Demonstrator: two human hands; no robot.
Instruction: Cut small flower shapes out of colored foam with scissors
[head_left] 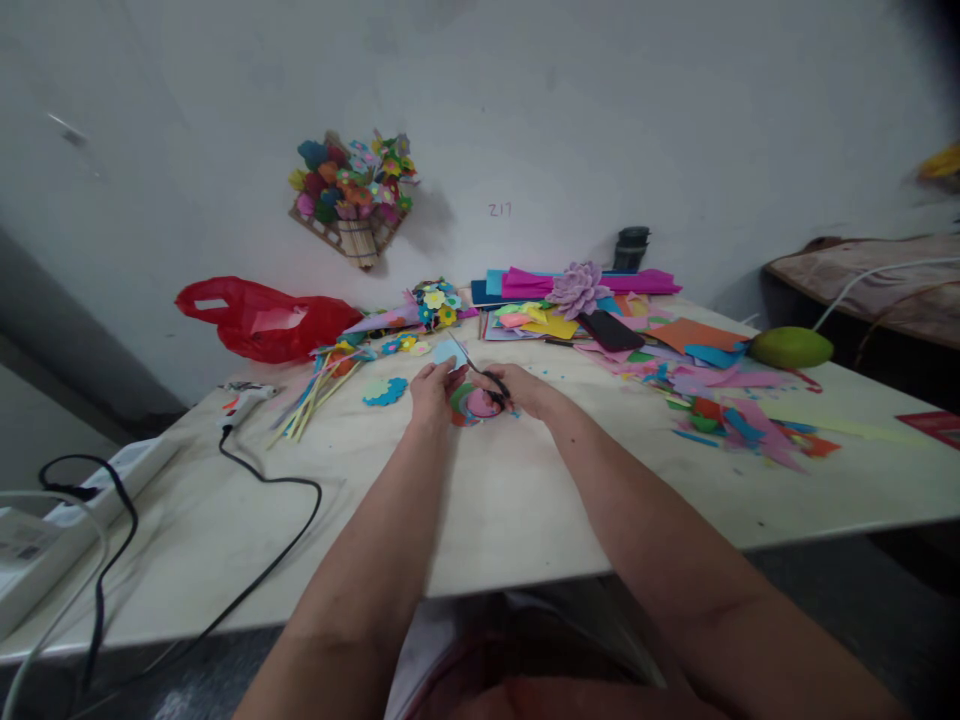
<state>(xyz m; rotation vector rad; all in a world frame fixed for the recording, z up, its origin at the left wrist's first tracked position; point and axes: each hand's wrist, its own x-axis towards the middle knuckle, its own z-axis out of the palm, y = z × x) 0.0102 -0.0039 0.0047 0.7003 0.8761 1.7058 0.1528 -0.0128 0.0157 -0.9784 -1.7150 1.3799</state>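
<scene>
Near the middle of the table, my left hand [435, 390] pinches a light blue piece of paper [448, 353]. Scissors [491, 383] with dark handles are in my right hand [517, 388], their blades pointing up and left at the paper's edge. Just below my hands lies a stack of round coloured pieces [478, 402], pink and green among them. To the left of my left hand rests a pile of blue scalloped cut-outs [385, 391].
A glue gun [247, 402] with a black cord and several yellow strips [322, 400] lie left. Behind them sits a red plastic bag [262, 320]. Paper scraps [750, 420], a phone [609, 331] and a green fruit [791, 347] are on the right. A power strip [112, 490] lies at the left edge.
</scene>
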